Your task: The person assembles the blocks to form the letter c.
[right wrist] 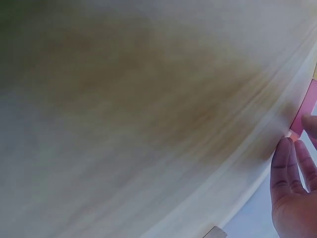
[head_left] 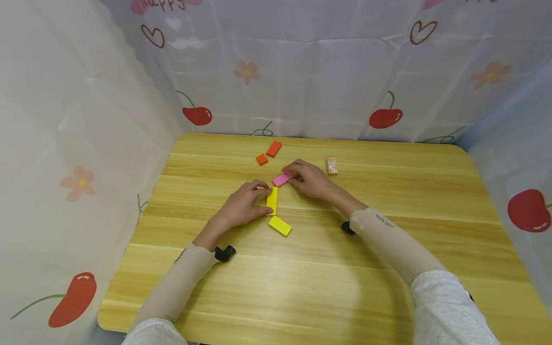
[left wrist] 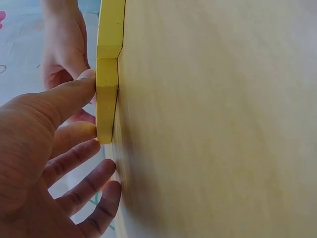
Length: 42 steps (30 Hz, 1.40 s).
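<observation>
On the wooden table my left hand [head_left: 241, 205] pinches a flat yellow block [head_left: 272, 197] by its two ends, thumb at the near end. A second yellow block [head_left: 280, 226] lies slanted at that near end; in the left wrist view the held block [left wrist: 106, 99] meets the other yellow block [left wrist: 112, 25] end to end. My right hand [head_left: 314, 182] holds a pink block [head_left: 281, 179] between thumb and fingers, close to the far end of the held yellow block. In the right wrist view the pink block [right wrist: 306, 106] shows beside my thumb.
Farther back lie an orange-red block [head_left: 274, 149] and a smaller orange block [head_left: 262, 159]. A pale patterned block [head_left: 332, 166] sits to the right of my right hand. The wooden table [head_left: 409, 191] ends at a printed curtain [head_left: 310, 86] behind and at both sides.
</observation>
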{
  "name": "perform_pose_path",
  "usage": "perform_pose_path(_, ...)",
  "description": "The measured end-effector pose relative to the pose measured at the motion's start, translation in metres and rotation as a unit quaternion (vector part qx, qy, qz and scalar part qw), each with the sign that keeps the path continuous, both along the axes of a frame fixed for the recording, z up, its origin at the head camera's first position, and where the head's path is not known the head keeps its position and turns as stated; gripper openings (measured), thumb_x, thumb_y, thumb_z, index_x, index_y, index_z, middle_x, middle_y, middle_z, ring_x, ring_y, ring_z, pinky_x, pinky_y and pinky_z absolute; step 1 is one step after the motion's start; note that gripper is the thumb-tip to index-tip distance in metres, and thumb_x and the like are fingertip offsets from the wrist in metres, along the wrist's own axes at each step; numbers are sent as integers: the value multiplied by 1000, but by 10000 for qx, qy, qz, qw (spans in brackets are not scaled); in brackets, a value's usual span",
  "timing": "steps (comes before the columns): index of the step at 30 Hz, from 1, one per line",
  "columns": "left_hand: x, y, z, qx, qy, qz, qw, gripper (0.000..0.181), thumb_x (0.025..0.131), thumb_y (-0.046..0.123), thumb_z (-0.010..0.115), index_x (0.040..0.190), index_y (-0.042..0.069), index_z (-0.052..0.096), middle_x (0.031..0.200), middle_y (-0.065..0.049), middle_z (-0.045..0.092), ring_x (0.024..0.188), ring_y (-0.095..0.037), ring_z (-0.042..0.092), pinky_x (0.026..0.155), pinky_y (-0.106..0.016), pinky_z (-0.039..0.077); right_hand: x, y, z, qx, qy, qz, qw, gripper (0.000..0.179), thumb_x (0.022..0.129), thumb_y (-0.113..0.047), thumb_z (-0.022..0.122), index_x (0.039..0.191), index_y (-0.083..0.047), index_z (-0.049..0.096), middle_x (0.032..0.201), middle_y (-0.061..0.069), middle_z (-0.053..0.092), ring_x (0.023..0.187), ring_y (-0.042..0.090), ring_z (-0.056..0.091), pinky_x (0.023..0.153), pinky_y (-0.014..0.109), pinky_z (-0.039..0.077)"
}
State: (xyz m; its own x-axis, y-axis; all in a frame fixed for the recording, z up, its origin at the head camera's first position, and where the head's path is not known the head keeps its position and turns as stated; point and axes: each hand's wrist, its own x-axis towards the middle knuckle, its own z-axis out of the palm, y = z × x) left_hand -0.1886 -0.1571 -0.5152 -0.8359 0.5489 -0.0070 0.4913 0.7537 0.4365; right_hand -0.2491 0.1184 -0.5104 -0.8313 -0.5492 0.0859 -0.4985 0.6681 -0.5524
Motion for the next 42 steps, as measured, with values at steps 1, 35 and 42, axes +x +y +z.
perform_pose_path(1,0,-1,0,18,0,9,10000,63,97,48,80,151,19,65,150,2,57,137,-25,55,113,-50,54,0,1,0,-52,-31,-9,10000,39,105,-15,70,144,-13,68,142,9,66,110,26,67,100,47,57)
perform_pose_path(35,-1,-3,1,128,-98,-20,9999,63,97,47,80,151,18,65,152,2,57,139,-25,54,115,-49,52,-1,108,8,-68,-699,-2533,9648,55,101,-44,72,129,2,58,113,20,59,100,35,55,91,52,46)
perform_pose_path(42,-1,-2,0,157,-92,-39,9998,63,97,47,79,151,18,65,152,2,56,140,-25,54,115,-49,52,-4,103,5,102,-811,-2523,9642,58,100,-50,73,127,-1,59,107,16,59,93,32,55,87,48,45)
